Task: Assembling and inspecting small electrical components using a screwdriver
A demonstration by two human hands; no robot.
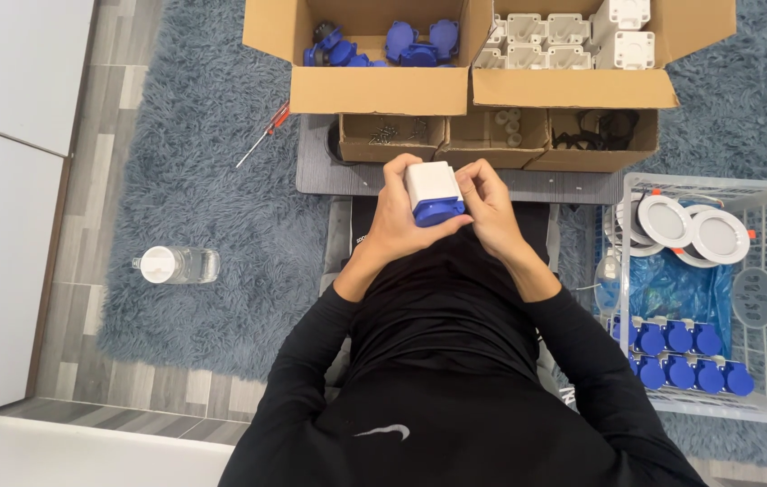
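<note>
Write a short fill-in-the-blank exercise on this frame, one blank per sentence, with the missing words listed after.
1. Both hands, the left hand and the right hand, hold a white box with a ____ cap at its lower end.
2. The plastic bottle lies on the grey ____.
3. The finished blue-capped units sit in rows in a white wire ____.
4. A red-handled ____ lies on the rug left of the cardboard boxes.

Missing words: blue; rug; basket; screwdriver

A shaggy grey rug [221,225] carries a water bottle [176,265] and screwdriver [266,131].
</note>
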